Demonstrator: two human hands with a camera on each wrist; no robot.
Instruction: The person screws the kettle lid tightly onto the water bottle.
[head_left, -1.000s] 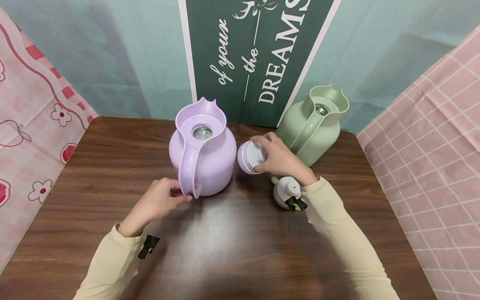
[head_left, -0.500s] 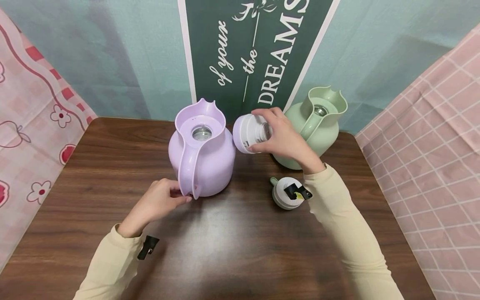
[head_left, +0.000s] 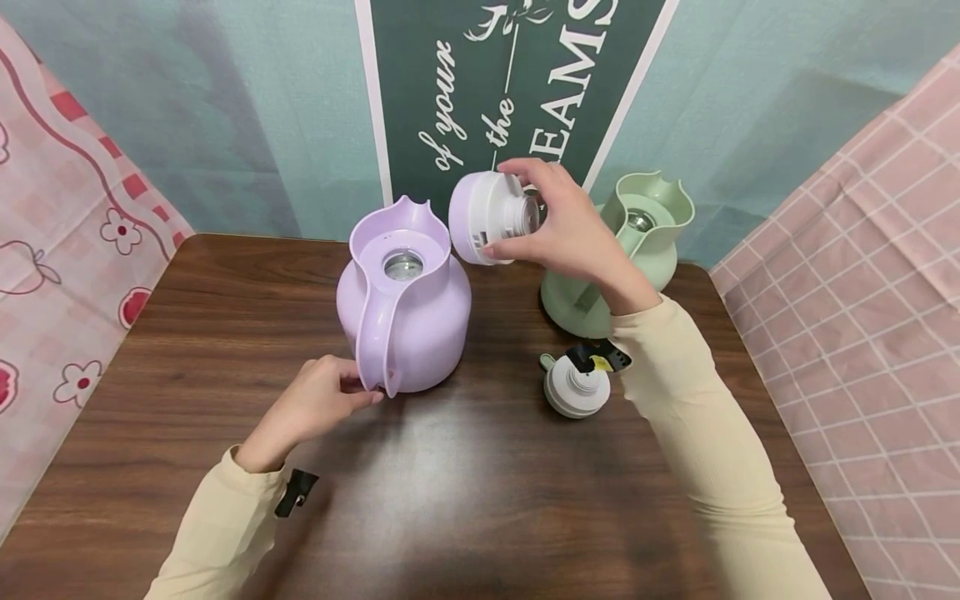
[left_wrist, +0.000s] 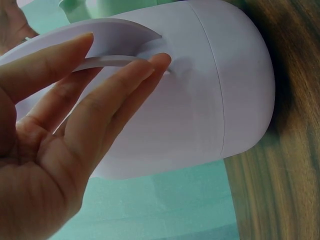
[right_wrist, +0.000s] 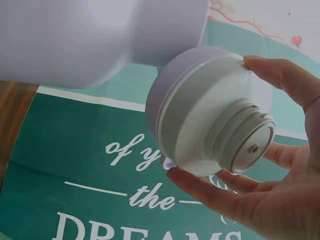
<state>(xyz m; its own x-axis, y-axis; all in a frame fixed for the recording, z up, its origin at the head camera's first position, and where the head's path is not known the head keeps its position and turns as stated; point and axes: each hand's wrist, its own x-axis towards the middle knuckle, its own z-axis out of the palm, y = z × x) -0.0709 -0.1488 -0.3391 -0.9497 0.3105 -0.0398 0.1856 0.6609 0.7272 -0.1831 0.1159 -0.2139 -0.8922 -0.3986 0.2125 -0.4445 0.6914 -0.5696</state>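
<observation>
A lilac vacuum jug [head_left: 427, 333] stands upright on the table, its top uncovered and a metallic neck showing inside. My left hand [head_left: 318, 400] holds the lower end of its handle; in the left wrist view the thumb and fingers of the hand [left_wrist: 65, 115] lie on both sides of the handle [left_wrist: 115, 61]. Tilted on its side, a white and lilac jug lid [head_left: 483, 218] is gripped at its rim by my right hand [head_left: 566, 221], in the air just right of the jug's spout. The right wrist view shows the lid's threaded plug [right_wrist: 245, 137] turned toward the palm.
A green vacuum jug [head_left: 652, 258], also uncovered, stands at the back right, partly behind my right hand. Below it a white lid with a green tab [head_left: 576, 387] lies plug up on the wooden table [head_left: 450, 500]. A fabric backdrop [head_left: 247, 108] rises behind.
My right hand has lifted the lilac lid up from near the table to the height of the jug's spout, tilting it further. The left hand has stayed at the handle.
</observation>
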